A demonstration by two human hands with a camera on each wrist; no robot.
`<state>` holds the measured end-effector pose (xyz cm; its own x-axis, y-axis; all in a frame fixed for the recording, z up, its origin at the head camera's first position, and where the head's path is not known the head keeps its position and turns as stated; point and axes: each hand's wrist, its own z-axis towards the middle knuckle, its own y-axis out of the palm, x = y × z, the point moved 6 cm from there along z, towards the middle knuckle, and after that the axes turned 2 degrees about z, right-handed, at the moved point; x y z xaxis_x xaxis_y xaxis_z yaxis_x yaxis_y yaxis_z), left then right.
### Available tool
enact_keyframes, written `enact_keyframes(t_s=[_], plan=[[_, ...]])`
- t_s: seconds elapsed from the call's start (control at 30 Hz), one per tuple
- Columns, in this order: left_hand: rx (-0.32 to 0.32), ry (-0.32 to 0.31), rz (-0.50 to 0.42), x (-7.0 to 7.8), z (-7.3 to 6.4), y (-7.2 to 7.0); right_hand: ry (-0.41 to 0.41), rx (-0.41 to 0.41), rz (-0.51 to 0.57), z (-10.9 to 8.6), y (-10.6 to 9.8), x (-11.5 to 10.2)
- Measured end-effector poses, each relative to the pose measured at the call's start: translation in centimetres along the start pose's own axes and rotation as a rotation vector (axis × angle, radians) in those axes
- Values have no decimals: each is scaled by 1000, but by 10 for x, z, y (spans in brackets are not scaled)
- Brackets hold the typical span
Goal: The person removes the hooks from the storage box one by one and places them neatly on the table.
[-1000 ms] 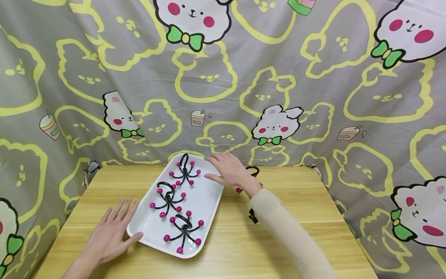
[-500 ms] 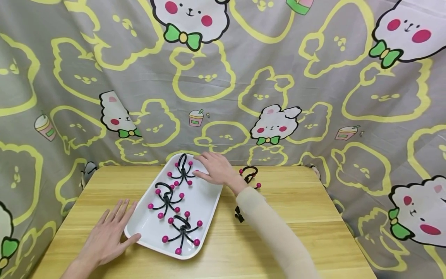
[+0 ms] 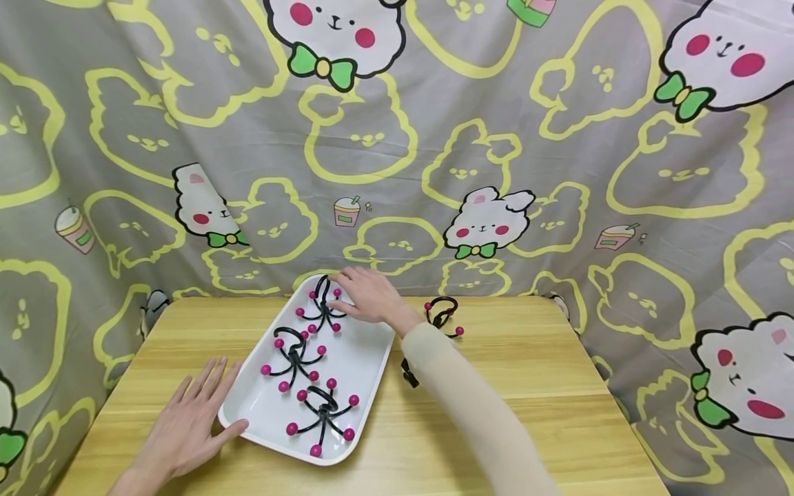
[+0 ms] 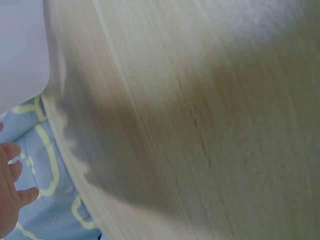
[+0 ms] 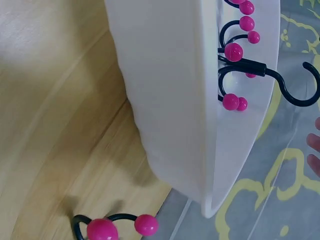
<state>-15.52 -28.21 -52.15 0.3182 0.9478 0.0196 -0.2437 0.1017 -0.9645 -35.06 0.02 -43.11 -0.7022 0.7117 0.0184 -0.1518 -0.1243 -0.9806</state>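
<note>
A white tray (image 3: 356,351) lies at an angle on the table, holding three black hooks, each with several curved arms tipped by magenta balls: a far hook (image 3: 324,308), a middle hook (image 3: 294,355) and a near hook (image 3: 324,412). Over the tray's far end, my right hand (image 3: 367,297) reaches with fingers extended, fingertips right at the far hook's curved top. The right wrist view shows this hook (image 5: 250,67) with fingers (image 5: 314,145) close to its bend. My left hand (image 3: 189,424) is spread beside the tray's left side, its thumb tip at the rim.
Right of the tray, another magenta-balled hook (image 3: 442,320) lies on the wooden table (image 3: 527,386). A small black piece (image 3: 409,375) shows beside the right sleeve (image 3: 462,399), which hides part of the table. A patterned grey curtain (image 3: 397,151) hangs behind and at both sides.
My right hand has moved left across the tray to the far hook, uncovering more of the hook on the table. My left hand has stayed beside the tray.
</note>
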Motion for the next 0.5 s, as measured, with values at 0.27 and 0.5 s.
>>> enact_keyframes(t_s=[0.27, 0.5], plan=[[-35, -15, -2, -1, 2, 0, -7, -35, -7, 15, 9, -6], [-69, -25, -17, -1, 2, 1, 5, -43, -31, 23, 14, -5]])
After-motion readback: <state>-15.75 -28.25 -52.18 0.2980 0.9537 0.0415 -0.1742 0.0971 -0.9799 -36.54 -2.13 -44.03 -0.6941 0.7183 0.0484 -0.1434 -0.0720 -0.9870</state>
